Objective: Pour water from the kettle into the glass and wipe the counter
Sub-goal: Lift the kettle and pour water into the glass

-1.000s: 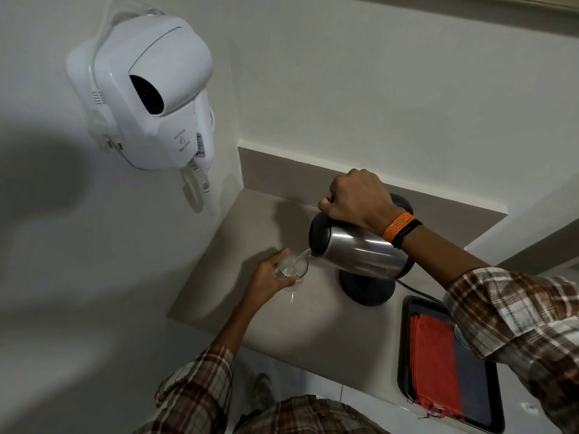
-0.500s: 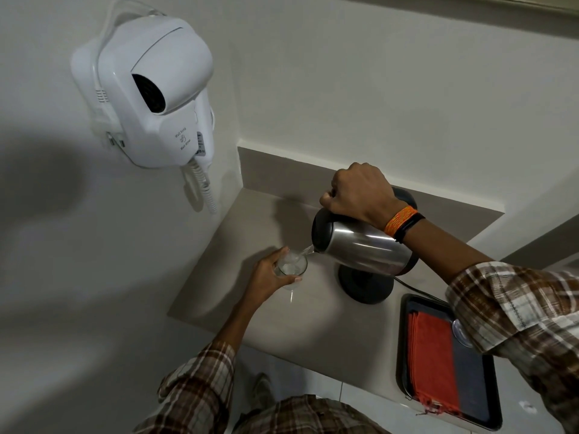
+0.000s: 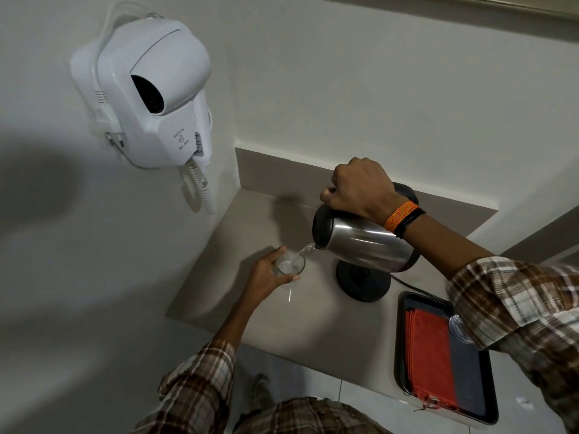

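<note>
My right hand grips the handle of a steel kettle with a black lid, tilted to the left above its black base. A thin stream of water runs from the spout into a clear glass. My left hand is wrapped around that glass and holds it just left of the spout, over the beige counter. A folded orange cloth lies in a black tray at the right.
A white wall-hung hair dryer with a coiled cord sticks out from the left wall above the counter's corner. A second glass stands in the tray, partly hidden by my right sleeve. The kettle's power cord runs behind the tray.
The kettle stays tilted and water keeps running into the glass. Both hands hold almost the same places; the water level in the glass has risen slightly.
</note>
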